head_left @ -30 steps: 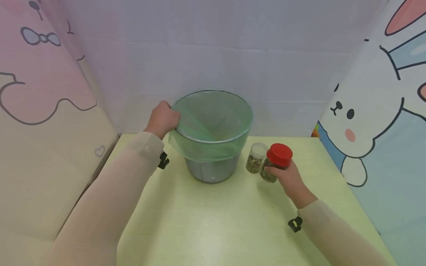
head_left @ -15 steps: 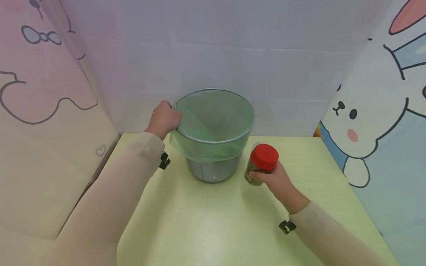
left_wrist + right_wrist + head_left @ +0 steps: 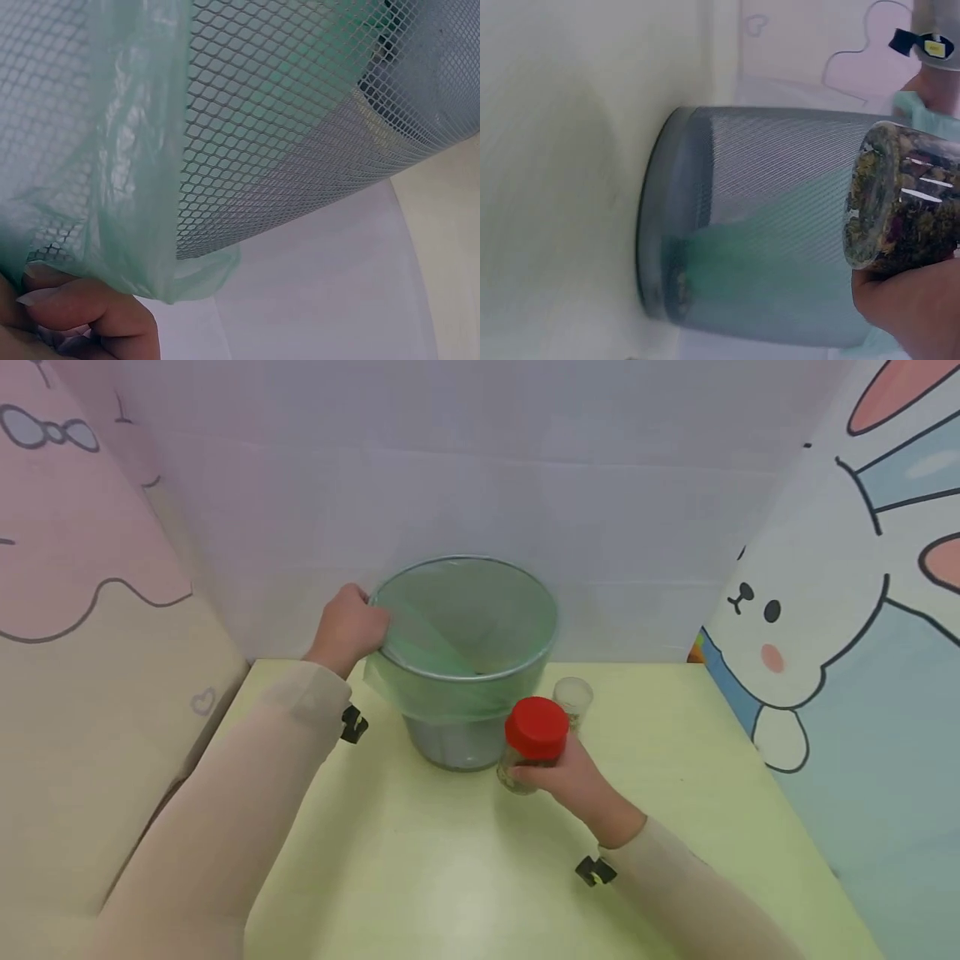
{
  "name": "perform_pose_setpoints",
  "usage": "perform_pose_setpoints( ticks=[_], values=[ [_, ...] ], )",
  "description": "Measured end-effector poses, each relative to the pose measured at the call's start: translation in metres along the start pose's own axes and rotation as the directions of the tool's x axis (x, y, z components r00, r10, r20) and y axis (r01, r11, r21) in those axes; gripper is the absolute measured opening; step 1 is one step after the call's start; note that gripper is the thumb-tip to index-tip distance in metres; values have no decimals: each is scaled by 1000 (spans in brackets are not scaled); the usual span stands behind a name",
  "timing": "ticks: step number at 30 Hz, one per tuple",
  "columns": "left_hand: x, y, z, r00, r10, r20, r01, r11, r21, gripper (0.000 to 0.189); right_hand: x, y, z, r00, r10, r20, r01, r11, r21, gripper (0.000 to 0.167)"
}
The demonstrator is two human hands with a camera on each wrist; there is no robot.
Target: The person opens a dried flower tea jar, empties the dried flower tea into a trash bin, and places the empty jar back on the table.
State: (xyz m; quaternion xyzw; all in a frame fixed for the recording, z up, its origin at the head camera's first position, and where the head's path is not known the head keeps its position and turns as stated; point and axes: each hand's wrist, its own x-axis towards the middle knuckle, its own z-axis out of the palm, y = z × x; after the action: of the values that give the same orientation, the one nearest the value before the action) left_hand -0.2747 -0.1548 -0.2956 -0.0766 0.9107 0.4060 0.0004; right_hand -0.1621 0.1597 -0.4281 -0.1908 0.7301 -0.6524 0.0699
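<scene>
A grey metal mesh wastebasket (image 3: 450,745) stands upright, lined with a thin green plastic bag (image 3: 442,697) folded over its rim. My left hand (image 3: 348,628) grips the rim and liner on the left side; its curled fingers (image 3: 97,307) show beside the bag in the left wrist view. My right hand (image 3: 577,787) holds a clear jar with a red lid (image 3: 537,728) near the basket's front right. Dried plant bits fill the jar (image 3: 907,202) in the right wrist view, and its base appears off the table. Behind it, a smaller clear jar (image 3: 573,695) is partly hidden.
The pale yellow table (image 3: 450,877) spreads out in front of the basket. A white cloth wall (image 3: 465,502) rises close behind. Cartoon-printed cloth, including a rabbit (image 3: 810,568), borders the left and right sides.
My right hand has carried the red-lidded jar left, from beside the smaller jar to the wastebasket's front right. My left hand keeps its grip on the rim. The head view has shifted slightly.
</scene>
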Motion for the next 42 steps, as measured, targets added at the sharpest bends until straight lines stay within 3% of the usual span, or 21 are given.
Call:
perform_pose_setpoints(
  ticks=[5, 12, 21, 27, 32, 42],
  values=[
    [-1, -3, -5, 1000, 11, 11, -11, 1000, -18, 33, 5, 3, 21, 999, -48, 19, 47, 999, 25, 57],
    [-1, -2, -4, 1000, 16, 27, -15, 1000, -19, 33, -1, 0, 42, 984, -140, 108, 139, 990, 11, 56],
    [-1, 0, 0, 1000, 12, 15, -11, 999, -39, 32, -6, -11, 59, 973, -136, 189, 139, 990, 2, 56],
    [-1, -2, 0, 1000, 0, 12, 0, 999, -43, 34, -6, -14, 66, 951, -169, 260, 169, 985, 20, 60],
    [-1, -2, 1, 1000, -5, 23, 6, 999, -51, 33, -11, -10, 66, 952, -188, 240, 192, 981, 7, 59],
    [0, -5, 0, 1000, -10, 18, 11, 999, -53, 35, -10, 6, 58, 963, -240, 122, 237, 971, 41, 53]
  ],
)
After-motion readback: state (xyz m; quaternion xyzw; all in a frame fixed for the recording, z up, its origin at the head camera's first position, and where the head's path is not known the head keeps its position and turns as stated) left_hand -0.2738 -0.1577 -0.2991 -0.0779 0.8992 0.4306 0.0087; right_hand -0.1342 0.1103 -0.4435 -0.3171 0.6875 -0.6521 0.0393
